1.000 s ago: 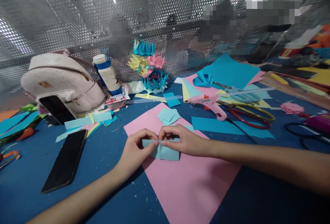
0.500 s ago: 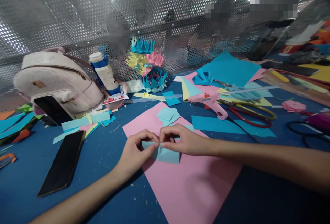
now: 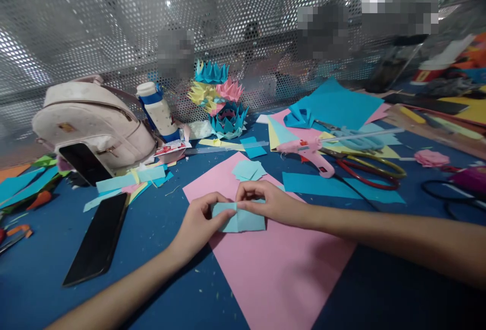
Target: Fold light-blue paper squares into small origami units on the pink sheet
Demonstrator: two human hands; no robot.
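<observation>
Over a large pink sheet of paper (image 3: 281,264), both hands pinch one small light-blue piece of paper (image 3: 248,221) with a crease down its middle. My left hand (image 3: 203,223) grips its left part between thumb and fingers. My right hand (image 3: 269,203) holds its upper edge near the crease, thumb in front and curled fingers behind. Just beyond them on the pink sheet lie several light-blue paper squares (image 3: 249,170) in a loose stack.
To the right lie a pink glue gun (image 3: 307,152), red-and-yellow-handled scissors (image 3: 370,170) and a blue paper strip (image 3: 337,188). Folded paper flowers (image 3: 228,117) stand at the back. A phone (image 3: 96,241), backpack (image 3: 94,122) and bottle (image 3: 157,112) are on the left.
The light-blue paper has tilted so more of its face shows and its lower edge sits slightly higher. Both hands keep hold of it. The view has shifted slightly.
</observation>
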